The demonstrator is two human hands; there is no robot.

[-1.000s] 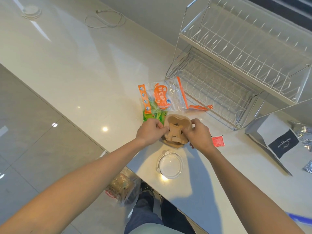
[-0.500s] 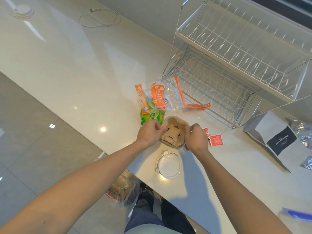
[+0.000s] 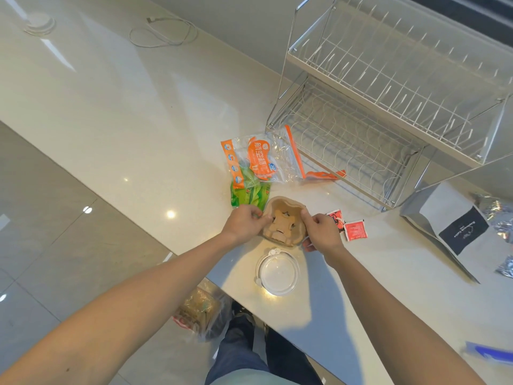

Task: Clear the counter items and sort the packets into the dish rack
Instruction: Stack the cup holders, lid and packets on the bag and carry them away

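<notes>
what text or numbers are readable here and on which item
"30": small blue badge on the clear plastic bag with orange label; its large white characters are stylised and not surely readable.
Black label on the grey pouch: white script, too small.
Red sauce sachets: print blurred.
Green packet: unreadable.

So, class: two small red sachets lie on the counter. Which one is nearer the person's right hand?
The crumpled red sachet, lying right beside the right hand. The flatter, squarer red sachet lies farther out, on the side toward the grey bag.

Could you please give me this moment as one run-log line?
hands: left hand and right hand grip cardboard cup carrier | dish rack: no packets | red sachets: on counter
</notes>
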